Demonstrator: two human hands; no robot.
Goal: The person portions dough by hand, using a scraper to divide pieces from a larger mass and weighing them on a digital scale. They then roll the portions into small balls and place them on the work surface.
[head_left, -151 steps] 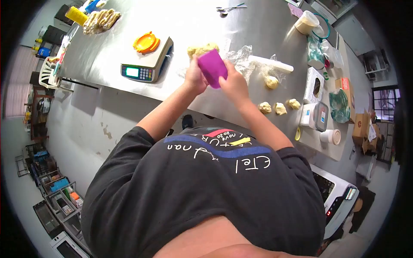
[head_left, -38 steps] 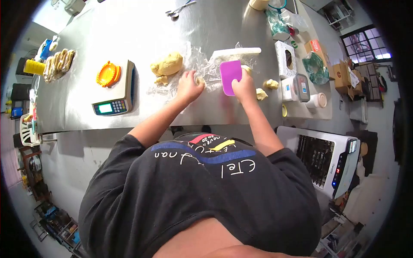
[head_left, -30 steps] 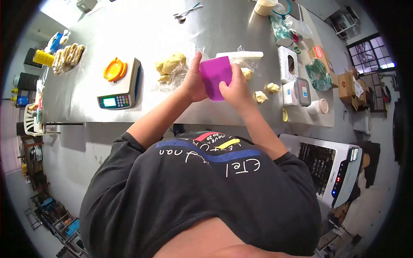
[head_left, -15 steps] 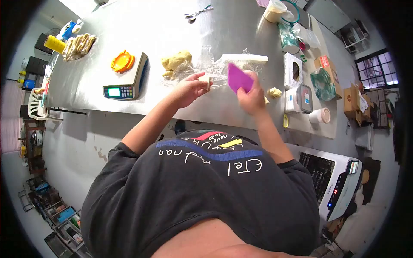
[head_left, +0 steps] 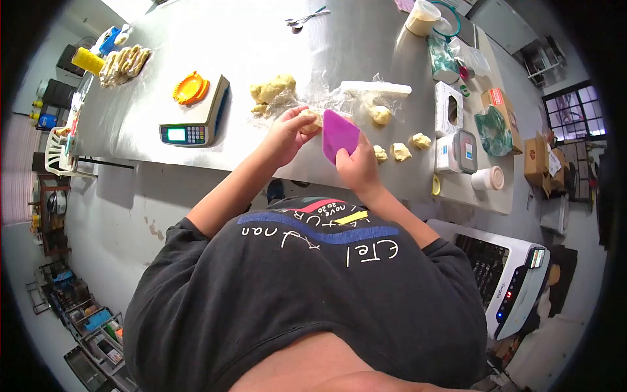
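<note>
My left hand [head_left: 288, 135] pinches a small piece of dough [head_left: 310, 122] above the front of the steel table. Close against that piece is the purple dough scraper [head_left: 339, 135], gripped by my right hand [head_left: 359, 163]. A large lump of dough [head_left: 273, 90] sits behind my left hand, beside crumpled plastic wrap [head_left: 315, 91]. Lying on the wrap is a white rolling pin [head_left: 376, 87], with a dough ball [head_left: 379, 115] in front of it. Several small dough pieces [head_left: 401, 152] rest to the right of my right hand.
A digital scale [head_left: 195, 117] bearing orange dough molds [head_left: 189, 89] stands to the left. Spoons [head_left: 307, 17] lie toward the back. Along the right are a lidded plastic tub [head_left: 455, 151], a white box [head_left: 448, 108] and a jar [head_left: 487, 178]. The steel table [head_left: 241, 160] ends near my body.
My right hand has brought the scraper left and down, up to the dough in my left hand. The dough pieces it was covering on the right now show.
</note>
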